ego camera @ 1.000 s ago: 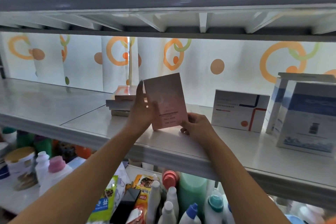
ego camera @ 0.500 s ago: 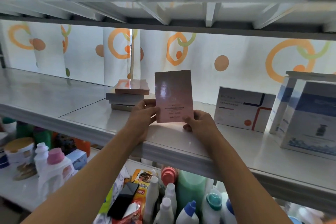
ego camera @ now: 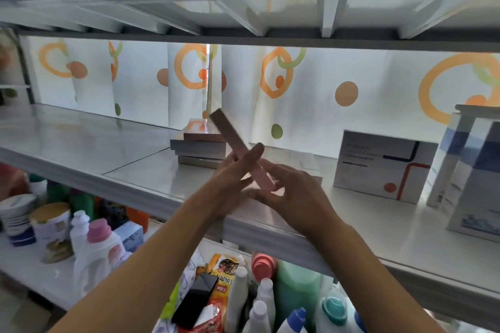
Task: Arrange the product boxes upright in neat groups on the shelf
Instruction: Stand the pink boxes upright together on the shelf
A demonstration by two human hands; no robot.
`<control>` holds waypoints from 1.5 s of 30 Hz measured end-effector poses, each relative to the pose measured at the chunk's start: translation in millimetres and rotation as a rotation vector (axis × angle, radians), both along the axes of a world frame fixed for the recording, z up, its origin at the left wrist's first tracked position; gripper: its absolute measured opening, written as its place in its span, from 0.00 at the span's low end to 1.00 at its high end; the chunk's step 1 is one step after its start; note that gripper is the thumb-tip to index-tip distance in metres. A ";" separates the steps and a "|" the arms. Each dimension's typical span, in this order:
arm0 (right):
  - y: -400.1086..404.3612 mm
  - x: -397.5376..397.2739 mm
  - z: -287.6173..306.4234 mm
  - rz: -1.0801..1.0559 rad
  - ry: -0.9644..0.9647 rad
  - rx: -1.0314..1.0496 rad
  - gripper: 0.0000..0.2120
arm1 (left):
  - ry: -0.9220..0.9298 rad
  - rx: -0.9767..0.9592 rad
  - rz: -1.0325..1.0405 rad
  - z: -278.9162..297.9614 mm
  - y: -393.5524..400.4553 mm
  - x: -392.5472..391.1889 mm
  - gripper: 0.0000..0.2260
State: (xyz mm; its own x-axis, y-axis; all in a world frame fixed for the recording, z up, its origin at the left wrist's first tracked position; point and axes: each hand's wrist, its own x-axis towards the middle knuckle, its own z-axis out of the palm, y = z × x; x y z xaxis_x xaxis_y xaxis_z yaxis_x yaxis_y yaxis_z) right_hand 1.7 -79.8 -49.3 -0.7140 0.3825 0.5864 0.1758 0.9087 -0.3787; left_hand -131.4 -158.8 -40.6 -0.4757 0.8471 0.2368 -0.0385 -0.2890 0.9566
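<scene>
Mid-frame above the shelf (ego camera: 151, 170), both hands grasp a tilted pink box (ego camera: 238, 150) edge-on: left hand (ego camera: 232, 184) fingers along it, right hand (ego camera: 292, 192) pinching its lower end.

Tilted pink box (ego camera: 238, 151) between both hands

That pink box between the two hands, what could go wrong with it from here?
The pink box is tilted, edge-on, held only between the left hand and right hand above the shelf; it could slip and fall onto the bottles below. Swung leftward, its upper end might knock the flat stack of boxes just behind it.
</scene>
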 end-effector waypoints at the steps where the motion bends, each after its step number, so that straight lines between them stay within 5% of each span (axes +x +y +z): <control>1: -0.6 -1.3 -1.3 0.006 -0.038 0.032 0.29 | -0.040 -0.001 -0.017 0.2 -0.3 -0.3 0.45; 5: -1.9 0.0 -1.4 0.005 -0.039 -0.021 0.40 | -0.209 0.006 -0.067 -0.1 -0.4 -2.8 0.40; 8: -1.9 1.3 2.3 -0.041 0.023 -0.146 0.29 | -0.195 0.061 0.004 -0.4 -1.9 -0.9 0.23; 10: 1.7 0.1 3.4 -0.127 0.085 -0.186 0.23 | -0.165 0.071 0.062 -1.1 -2.4 0.9 0.24; 14: 7.1 -0.6 2.4 -0.196 0.064 -0.343 0.28 | -0.065 0.061 0.183 -1.3 -3.8 5.0 0.25; 17: 6.6 0.9 1.8 -0.100 0.017 -0.430 0.18 | -0.040 0.048 0.213 -2.4 -2.4 5.6 0.23; 45: 5.0 3.9 4.0 -0.095 0.055 -0.466 0.21 | -0.125 -0.013 0.188 -4.3 1.5 0.2 0.23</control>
